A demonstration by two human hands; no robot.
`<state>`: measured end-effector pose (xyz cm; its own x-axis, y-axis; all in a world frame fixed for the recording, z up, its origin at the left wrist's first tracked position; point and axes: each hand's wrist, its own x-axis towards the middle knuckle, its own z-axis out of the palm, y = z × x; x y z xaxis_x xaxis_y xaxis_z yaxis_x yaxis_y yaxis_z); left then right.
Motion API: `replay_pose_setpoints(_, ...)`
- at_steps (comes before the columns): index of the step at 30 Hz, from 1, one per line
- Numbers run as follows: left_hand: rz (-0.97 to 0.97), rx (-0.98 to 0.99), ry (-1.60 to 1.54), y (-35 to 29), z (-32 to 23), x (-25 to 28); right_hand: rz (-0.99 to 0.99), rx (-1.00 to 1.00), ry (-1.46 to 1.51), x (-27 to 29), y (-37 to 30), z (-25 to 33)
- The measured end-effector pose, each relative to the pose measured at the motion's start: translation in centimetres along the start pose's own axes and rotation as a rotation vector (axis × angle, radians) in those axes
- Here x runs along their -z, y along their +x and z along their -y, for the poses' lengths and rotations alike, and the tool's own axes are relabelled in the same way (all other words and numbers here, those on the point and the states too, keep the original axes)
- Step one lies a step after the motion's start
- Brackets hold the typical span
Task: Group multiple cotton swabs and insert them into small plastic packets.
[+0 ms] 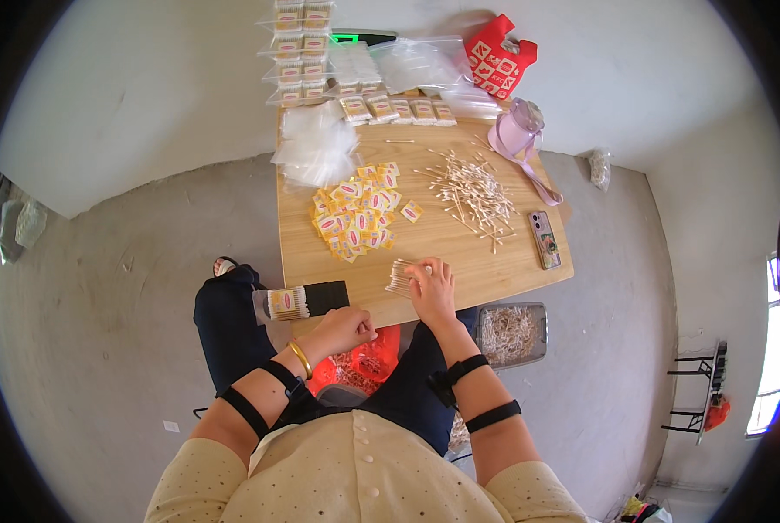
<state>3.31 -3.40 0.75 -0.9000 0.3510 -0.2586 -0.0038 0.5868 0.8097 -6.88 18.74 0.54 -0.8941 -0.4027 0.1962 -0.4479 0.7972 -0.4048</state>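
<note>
A small row of cotton swabs [398, 277] lies side by side near the table's front edge. Over its right end, my right hand [433, 289] has its fingers curled and closed on the swabs. My left hand [344, 331] is closed at the front edge, fingers bent in; whatever it may hold is hidden. Just left of it, a clear bag packed with swabs and a yellow-and-white card [287, 304] rests against a black block [326, 298]. Beyond my hands are a heap of yellow-and-white cards [355, 218] and a loose pile of cotton swabs [475, 193].
Clear plastic bags [318, 144] lie at the table's far left, beside stacked filled packs [301, 52]. A pink cup [517, 127], a phone [544, 240] and a red bag [500, 57] line the right and back. Below the edge are a red bag [368, 359] and a swab bin [540, 331].
</note>
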Motion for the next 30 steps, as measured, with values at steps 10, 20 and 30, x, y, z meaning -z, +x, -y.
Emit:
replay_pose_setpoints(10, 0.022, 0.026, -0.013, -0.1, -0.2, 0.1, -0.042, 0.017, -0.021, -0.5, 0.9, -0.3)
replay_pose_setpoints(20, 0.031, 0.018, -0.010, 0.0, -0.3, 0.3, -0.017, -0.019, 0.053, 0.1, 0.3, -1.2)
replay_pose_setpoints(30, -0.342, -0.242, 0.470, 6.6, -5.0, 0.9, -0.090, -0.158, 0.055, 2.3, -6.5, -1.9)
